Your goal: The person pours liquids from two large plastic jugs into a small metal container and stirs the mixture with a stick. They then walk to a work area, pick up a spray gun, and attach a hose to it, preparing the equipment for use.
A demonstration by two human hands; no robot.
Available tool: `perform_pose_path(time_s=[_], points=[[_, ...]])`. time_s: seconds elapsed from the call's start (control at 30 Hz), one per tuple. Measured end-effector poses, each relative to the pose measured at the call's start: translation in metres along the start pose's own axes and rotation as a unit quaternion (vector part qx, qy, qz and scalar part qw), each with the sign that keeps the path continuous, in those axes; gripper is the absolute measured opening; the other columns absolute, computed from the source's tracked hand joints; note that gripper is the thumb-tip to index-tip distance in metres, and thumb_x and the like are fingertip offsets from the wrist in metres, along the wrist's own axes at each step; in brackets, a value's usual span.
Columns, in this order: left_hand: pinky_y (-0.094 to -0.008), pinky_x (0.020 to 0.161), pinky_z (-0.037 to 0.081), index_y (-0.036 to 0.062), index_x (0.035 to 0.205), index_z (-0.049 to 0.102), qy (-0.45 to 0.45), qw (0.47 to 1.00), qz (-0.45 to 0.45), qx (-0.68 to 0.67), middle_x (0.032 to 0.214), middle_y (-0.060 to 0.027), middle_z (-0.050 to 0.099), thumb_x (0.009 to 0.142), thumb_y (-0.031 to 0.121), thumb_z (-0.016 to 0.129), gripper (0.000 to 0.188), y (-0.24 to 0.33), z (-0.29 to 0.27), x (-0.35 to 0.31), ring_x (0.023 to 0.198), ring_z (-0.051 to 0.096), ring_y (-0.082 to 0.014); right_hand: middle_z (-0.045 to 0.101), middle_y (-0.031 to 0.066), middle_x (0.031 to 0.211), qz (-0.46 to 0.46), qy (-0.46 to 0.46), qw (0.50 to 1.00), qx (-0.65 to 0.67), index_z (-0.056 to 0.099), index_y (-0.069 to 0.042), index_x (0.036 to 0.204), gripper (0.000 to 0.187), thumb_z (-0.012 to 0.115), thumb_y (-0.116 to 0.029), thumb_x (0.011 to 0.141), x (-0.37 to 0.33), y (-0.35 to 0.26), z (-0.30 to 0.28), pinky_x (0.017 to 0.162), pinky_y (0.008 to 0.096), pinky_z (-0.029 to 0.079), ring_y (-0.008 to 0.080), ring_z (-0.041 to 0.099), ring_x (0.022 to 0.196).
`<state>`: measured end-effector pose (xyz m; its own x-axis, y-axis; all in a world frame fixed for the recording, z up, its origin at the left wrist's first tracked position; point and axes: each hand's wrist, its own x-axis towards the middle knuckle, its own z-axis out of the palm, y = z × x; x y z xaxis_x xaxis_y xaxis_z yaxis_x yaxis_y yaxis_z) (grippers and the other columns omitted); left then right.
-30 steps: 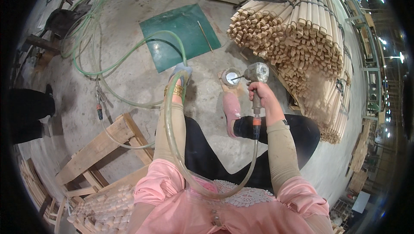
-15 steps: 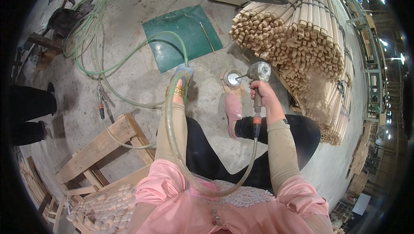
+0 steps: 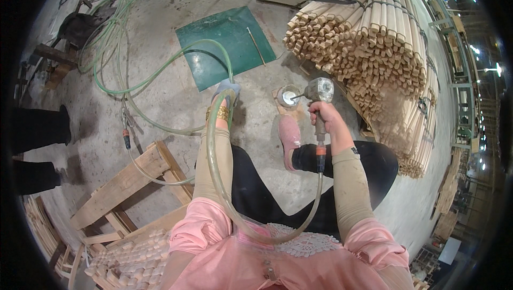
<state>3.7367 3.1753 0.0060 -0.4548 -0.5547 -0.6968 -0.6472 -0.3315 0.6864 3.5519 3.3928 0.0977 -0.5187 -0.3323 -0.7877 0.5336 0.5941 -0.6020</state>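
My right hand (image 3: 327, 115), bare, is wrapped round the grip of a grey air drill (image 3: 319, 89). Its thin bit points left into a small round cup (image 3: 288, 96) of white stuff, which stands on a piece of wood on the floor. From the base of the grip an air hose (image 3: 311, 204) loops across my lap and up over my left forearm. My left hand (image 3: 228, 87), in a blue-grey glove, is closed round the green hose (image 3: 227, 60) ahead of me. The fingers of that hand are partly hidden by the hose.
Tied bundles of wooden sticks (image 3: 368, 39) are piled at the right. A green sheet (image 3: 206, 63) bearing a thin rod (image 3: 256, 46) lies ahead. At the left are a wooden frame (image 3: 120, 188), coiled hoses (image 3: 115, 20) and another person's dark-clad legs (image 3: 40, 130). Stacked wooden pieces (image 3: 128, 260) lie lower left.
The other person's nearer foot has shifted toward the bottom of the view. The hose below my drill has swung slightly right. My hands are nearly still.
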Motion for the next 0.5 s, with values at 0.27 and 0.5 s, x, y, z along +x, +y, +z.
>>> perform_pose_path(time_s=[0.27, 0.5], points=[[-0.0355, 0.046, 0.042, 0.0, 0.079, 0.06, 0.013, 0.999, -0.017, 0.043, 0.06, -0.0075, 0.055, 0.072, 0.021, 0.054, 0.023, 0.009, 0.006, -0.004, 0.05, 0.053, -0.0197, 0.05, 0.0072, 0.056, -0.002, -0.011, 1.0, 0.0, 0.053, 0.0, 0.069, 0.004, 0.056, -0.004, 0.069, 0.002, 0.0, 0.002, 0.041, 0.029, 0.039, 0.0155, 0.047, 0.044], [-0.0339, 0.042, 0.04, 0.0017, 0.074, 0.054, 0.01, 1.0, -0.005, 0.002, 0.057, -0.0093, 0.053, 0.076, 0.011, 0.044, 0.015, 0.01, 0.01, -0.005, 0.046, 0.052, -0.0198, 0.048, 0.0044, 0.06, 0.0, -0.003, 1.0, 0.001, 0.053, 0.002, 0.085, 0.018, 0.055, -0.001, 0.067, 0.007, -0.005, 0.001, 0.043, 0.0281, 0.041, 0.0138, 0.046, 0.045]])
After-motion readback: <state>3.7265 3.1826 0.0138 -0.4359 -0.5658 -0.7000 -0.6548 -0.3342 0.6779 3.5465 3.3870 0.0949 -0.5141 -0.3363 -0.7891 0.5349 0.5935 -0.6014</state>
